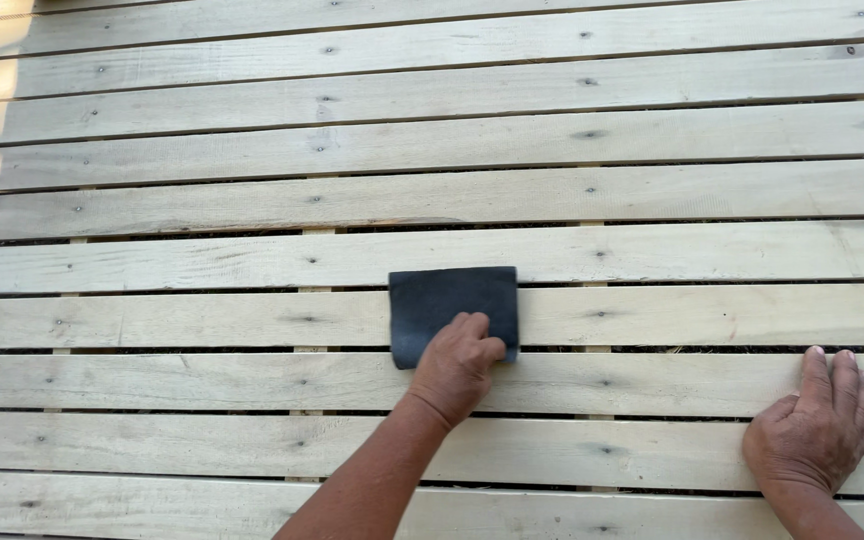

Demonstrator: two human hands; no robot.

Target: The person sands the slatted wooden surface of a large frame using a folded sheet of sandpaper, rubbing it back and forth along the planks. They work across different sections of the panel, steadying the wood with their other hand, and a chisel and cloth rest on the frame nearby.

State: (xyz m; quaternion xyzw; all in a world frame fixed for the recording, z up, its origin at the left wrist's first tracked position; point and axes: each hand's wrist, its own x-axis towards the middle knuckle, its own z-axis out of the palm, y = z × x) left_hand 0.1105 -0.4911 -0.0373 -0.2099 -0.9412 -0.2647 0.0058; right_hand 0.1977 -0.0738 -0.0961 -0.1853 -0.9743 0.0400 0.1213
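L hand presses dark sandpaper sheet on pale slats; R hand flat.

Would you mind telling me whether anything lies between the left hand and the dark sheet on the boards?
Nothing visible does. The left hand already presses on the lower right part of the dark sheet, which lies flat on the pale wooden boards. The right hand rests flat on a board, well apart.

The left hand hides the dark sandpaper sheet's lower corner.
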